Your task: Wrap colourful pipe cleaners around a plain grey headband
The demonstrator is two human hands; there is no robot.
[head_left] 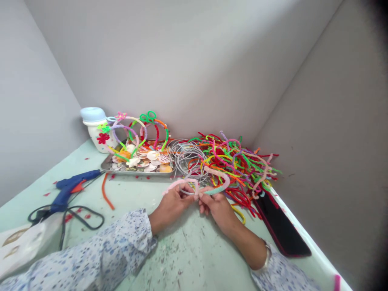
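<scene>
My left hand (172,205) and my right hand (220,211) meet above the table, fingertips pinched close together. From the right hand curves a thick band wrapped in pipe cleaner (226,182), pale teal near my fingers and pink towards its free end. A light pink pipe cleaner (182,182) arches over the left fingers and comes down at the pinch. Both hands are closed. My fingers hide exactly how the two pieces join. Just beyond the hands lie coiled silver wire hoops (189,159).
A metal tray (136,173) holds shells (153,155) and several decorated headbands (166,135). Right of it spreads a pile of coloured pipe cleaners (236,161). A phone (281,226) lies right, a blue glue gun (68,188) with its cord left, a white bottle (93,127) behind.
</scene>
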